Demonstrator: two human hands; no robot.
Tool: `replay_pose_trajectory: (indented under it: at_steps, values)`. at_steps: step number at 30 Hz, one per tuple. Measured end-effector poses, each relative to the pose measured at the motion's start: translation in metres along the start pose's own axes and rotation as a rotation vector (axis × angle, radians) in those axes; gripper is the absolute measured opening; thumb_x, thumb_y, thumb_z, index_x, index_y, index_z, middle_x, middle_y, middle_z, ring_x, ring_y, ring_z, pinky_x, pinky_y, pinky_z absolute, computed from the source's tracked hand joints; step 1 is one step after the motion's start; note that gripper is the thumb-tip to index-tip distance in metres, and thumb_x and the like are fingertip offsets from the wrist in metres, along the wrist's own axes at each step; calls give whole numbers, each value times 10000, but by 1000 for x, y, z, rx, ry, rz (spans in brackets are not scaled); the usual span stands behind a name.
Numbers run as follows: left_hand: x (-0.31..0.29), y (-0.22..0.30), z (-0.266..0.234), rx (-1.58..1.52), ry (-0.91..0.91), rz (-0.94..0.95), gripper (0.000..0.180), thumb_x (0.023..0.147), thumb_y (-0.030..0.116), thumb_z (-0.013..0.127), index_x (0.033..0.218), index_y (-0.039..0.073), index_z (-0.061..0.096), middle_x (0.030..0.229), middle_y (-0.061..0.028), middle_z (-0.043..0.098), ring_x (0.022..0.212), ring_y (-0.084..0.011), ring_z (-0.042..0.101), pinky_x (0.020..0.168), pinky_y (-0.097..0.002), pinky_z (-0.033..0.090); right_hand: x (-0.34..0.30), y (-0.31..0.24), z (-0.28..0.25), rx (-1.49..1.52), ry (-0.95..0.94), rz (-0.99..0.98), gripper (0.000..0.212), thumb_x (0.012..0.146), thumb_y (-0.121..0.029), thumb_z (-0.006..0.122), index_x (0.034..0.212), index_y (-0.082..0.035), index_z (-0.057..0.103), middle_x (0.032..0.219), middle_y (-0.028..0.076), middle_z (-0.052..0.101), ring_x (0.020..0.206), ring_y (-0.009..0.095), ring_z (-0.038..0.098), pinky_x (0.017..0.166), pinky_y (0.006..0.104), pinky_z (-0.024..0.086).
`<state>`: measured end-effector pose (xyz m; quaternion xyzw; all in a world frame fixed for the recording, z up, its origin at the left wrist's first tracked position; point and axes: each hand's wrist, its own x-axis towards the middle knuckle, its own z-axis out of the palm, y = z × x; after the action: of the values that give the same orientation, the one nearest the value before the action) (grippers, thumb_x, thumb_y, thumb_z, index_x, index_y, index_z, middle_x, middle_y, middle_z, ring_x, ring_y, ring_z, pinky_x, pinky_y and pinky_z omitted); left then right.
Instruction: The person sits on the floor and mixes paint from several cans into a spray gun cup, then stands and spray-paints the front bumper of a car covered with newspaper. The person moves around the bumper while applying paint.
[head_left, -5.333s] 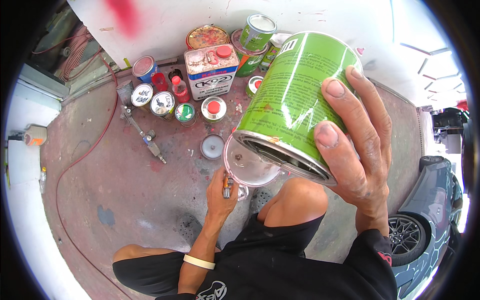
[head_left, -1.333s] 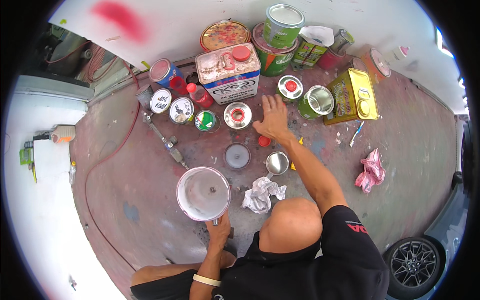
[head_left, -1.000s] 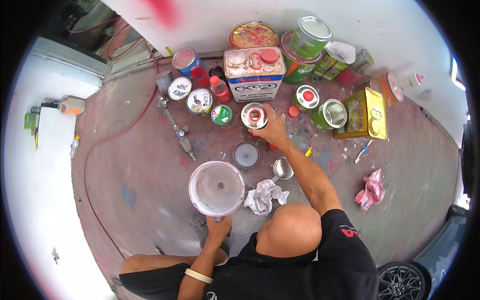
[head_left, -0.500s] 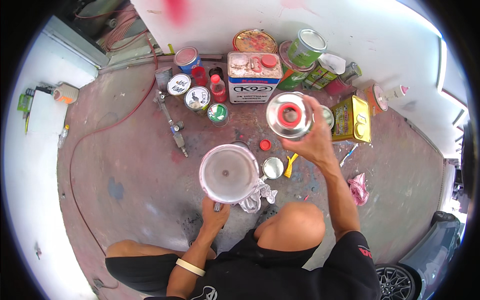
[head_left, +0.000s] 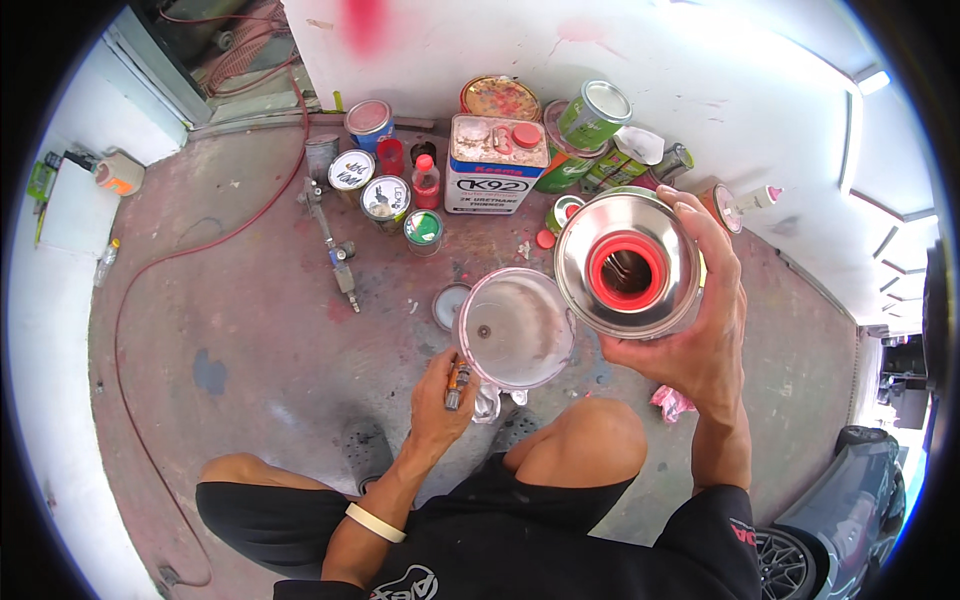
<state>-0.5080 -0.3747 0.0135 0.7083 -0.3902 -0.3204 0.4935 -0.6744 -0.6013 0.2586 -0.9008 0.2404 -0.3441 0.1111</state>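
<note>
My left hand (head_left: 438, 408) is closed around the handle of a spray gun (head_left: 458, 386). Its round, uncovered cup (head_left: 525, 325) faces up and looks bare inside, with a small dark hole at the bottom. In my right hand (head_left: 712, 325) is a round silver metal can (head_left: 577, 262), gripped by its side. The can is tipped so that its uncapped red-rimmed mouth (head_left: 628, 272) points toward me. Its edge comes up beside the cup's right rim; I cannot tell whether they touch. No liquid stream shows between them.
Paint tins (head_left: 386, 203), a red-filled bottle (head_left: 426, 182) and a large thinner can (head_left: 496, 170) stand toward the wall. An air fitting (head_left: 340, 270) lies on the floor, and a red hose (head_left: 180, 262) curves along the left. A pink rag (head_left: 671, 403) lies right of my knee.
My right hand has brought the metal can closer and to the right, tilting its mouth toward me. The spray gun's cup has moved right, beside the can.
</note>
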Motion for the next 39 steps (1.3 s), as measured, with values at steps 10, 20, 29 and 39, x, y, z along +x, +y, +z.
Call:
replay_pose_trajectory:
  at_steps: [10, 20, 29, 39]
  values:
    - [0, 9, 3, 12, 76, 53, 254, 966, 31, 738, 1211, 11, 672, 1015, -158, 727, 883, -277, 721, 813, -382, 553, 8, -23, -8, -154, -43, -180, 1081, 567, -157, 1064, 1496, -75, 517, 1488, 231, 660, 1372, 441, 648, 1123, 558, 537]
    - [-1, 16, 0, 23, 60, 67, 319, 980, 101, 768, 1253, -5, 644, 1067, -213, 717, 941, -374, 732, 830, -429, 566, 8, -35, -10, -246, -70, -242, 1037, 562, -193, 1067, 1446, -80, 537, 1468, 223, 678, 1350, 446, 665, 1121, 574, 538]
    - [-1, 17, -3, 56, -5, 47, 483, 1016, 228, 806, 1376, -41, 630, 1176, -261, 736, 1028, -433, 758, 879, -468, 603, 9, -37, -8, -297, -34, -338, 956, 626, -244, 1051, 1421, -94, 544, 1430, 222, 695, 1298, 445, 695, 1091, 592, 548]
    - [-1, 16, -1, 40, 9, 64, 479, 1013, 233, 805, 1371, -36, 637, 1174, -258, 740, 1031, -430, 759, 884, -467, 601, 10, -44, -10, -364, -38, -367, 881, 708, -292, 1036, 1416, -106, 545, 1424, 212, 694, 1310, 443, 689, 1103, 597, 547]
